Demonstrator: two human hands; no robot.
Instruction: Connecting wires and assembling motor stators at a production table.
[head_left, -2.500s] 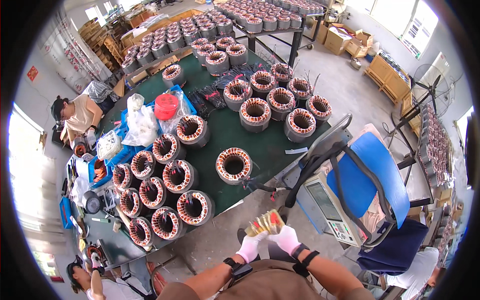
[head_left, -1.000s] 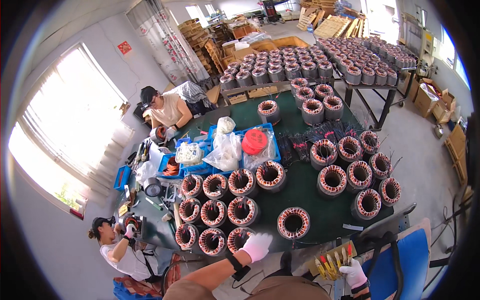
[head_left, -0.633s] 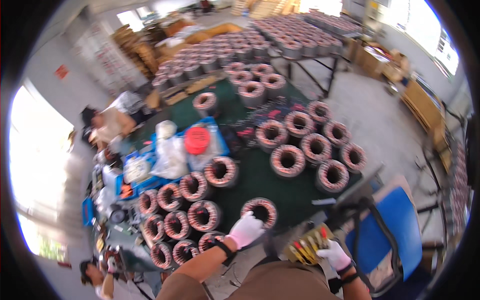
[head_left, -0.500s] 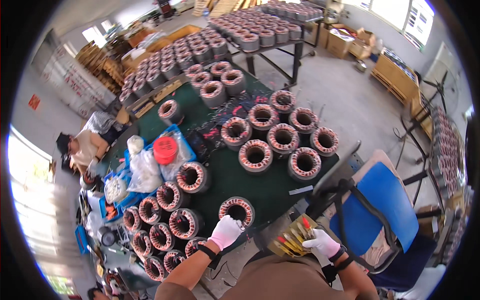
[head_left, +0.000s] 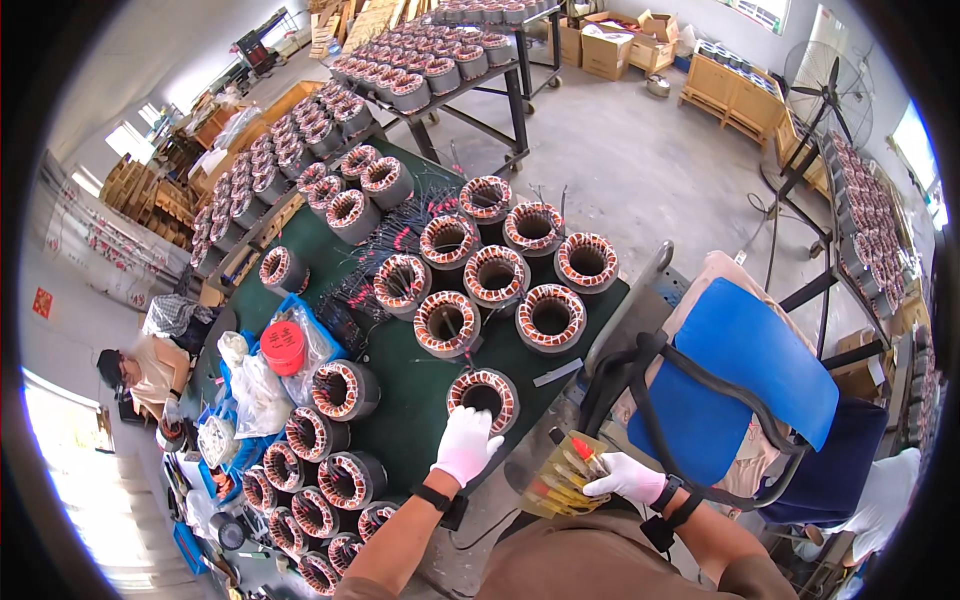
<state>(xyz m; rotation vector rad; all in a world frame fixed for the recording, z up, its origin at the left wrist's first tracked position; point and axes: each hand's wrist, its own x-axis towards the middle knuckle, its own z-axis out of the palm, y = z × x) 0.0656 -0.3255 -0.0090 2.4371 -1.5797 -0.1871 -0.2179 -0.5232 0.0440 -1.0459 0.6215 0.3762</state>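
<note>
A motor stator, a grey ring with orange windings and white lacing, stands at the table's near edge. My left hand, in a white glove, is closed on its near rim, fingertips at the bore. In front of my torso is a flat yellow see-through holder with several yellow and red sticks or tools in it; their exact kind is unclear. My right hand, also gloved, closes on the holder's right edge, near a red piece at the top. The right fingertips are partly hidden.
More stators stand on the green table, with dark leads among them. Blue bins with bags and a red round container are on the left, near a seated person. A blue-backed chair stands close on my right.
The whole view has shifted and turned somewhat. My left hand is still at the same stator, and my right hand is still at the yellow holder, which has tilted slightly.
</note>
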